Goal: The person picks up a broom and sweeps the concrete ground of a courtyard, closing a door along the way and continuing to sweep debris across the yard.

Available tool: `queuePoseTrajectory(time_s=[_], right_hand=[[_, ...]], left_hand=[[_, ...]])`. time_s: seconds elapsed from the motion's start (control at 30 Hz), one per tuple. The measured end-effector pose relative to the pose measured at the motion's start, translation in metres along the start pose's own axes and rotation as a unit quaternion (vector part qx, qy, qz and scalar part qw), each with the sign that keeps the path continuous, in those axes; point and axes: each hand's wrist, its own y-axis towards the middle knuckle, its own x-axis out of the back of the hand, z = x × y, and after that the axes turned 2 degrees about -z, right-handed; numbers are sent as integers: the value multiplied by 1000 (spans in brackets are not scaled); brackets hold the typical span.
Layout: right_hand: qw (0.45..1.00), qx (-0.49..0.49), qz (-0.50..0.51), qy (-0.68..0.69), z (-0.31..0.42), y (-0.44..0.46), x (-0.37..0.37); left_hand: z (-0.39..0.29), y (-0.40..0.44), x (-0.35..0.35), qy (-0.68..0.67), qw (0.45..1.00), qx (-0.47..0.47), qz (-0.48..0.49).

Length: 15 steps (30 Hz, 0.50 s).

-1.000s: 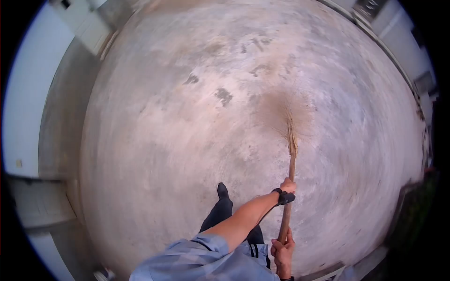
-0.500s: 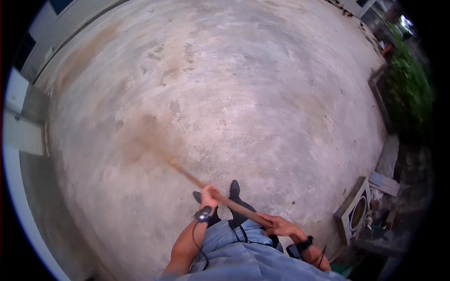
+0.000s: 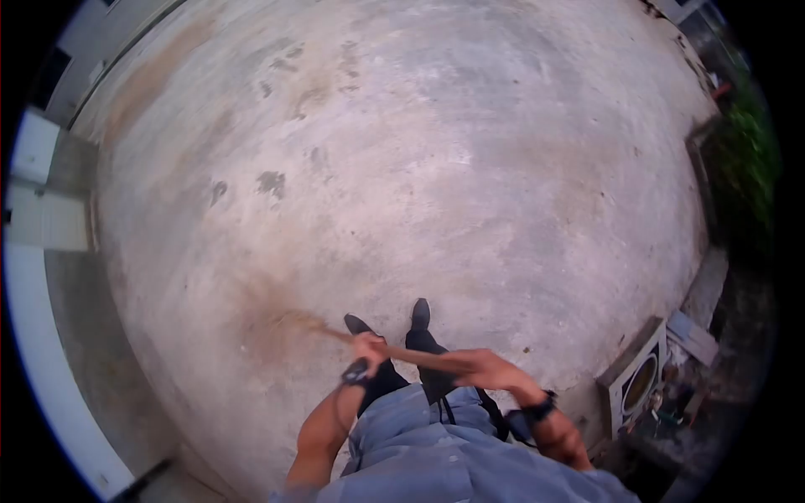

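Note:
Both hands grip the wooden handle of a broom [image 3: 411,355], which slants across the front of my body. My left hand [image 3: 370,349] is wrapped round the handle lower down, above my left shoe. Closer to the top end, my right hand [image 3: 488,370] is closed on the handle in front of my right leg. The brown broom head, smeared by motion, is over the concrete floor [image 3: 470,218] to the left of my feet. Its individual bristles cannot be made out.
A pale wall [image 3: 59,318] runs along the left side. At the right stand a square block with a round hole [image 3: 639,381], some boards [image 3: 693,337] and green plants [image 3: 745,159]. Dark damp patches [image 3: 271,183] mark the floor.
The broom head has swept back toward my feet, and the handle lies closer to level. My right hand has risen and moved slightly left.

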Motion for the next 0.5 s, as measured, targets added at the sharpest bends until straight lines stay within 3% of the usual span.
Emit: queuePoseTrajectory(time_s=[0.03, 0.07, 0.17, 0.2, 0.23, 0.3, 0.37, 0.43, 0.5], right_hand=[[998, -43, -46, -1, 5, -34, 22], [991, -105, -88, 8, 19, -69, 39], [912, -275, -279, 120, 22, -179, 33], [895, -285, -323, 117, 5, -212, 14], [874, -295, -368, 114, -8, -233, 4], [786, -330, -457, 252, 19, -213, -29], [760, -268, -507, 307, 17, -164, -47], [799, -215, -494, 267, 27, -122, -41], [786, -178, -519, 286, 11, -127, -39]], left_hand=[[-14, -4, -65, -186, 966, 167, -70], [-20, -6, -127, -243, 927, 258, -120], [7, -27, -261, -191, 898, 350, -188], [38, -31, -301, -163, 893, 369, -201], [8, -41, -332, -118, 886, 409, -184], [-11, -43, -367, -93, 905, 413, -40], [38, 8, -389, 71, 927, 331, 159], [-17, 38, -415, 213, 896, 311, 235], [-1, 43, -447, 163, 920, 297, 200]])
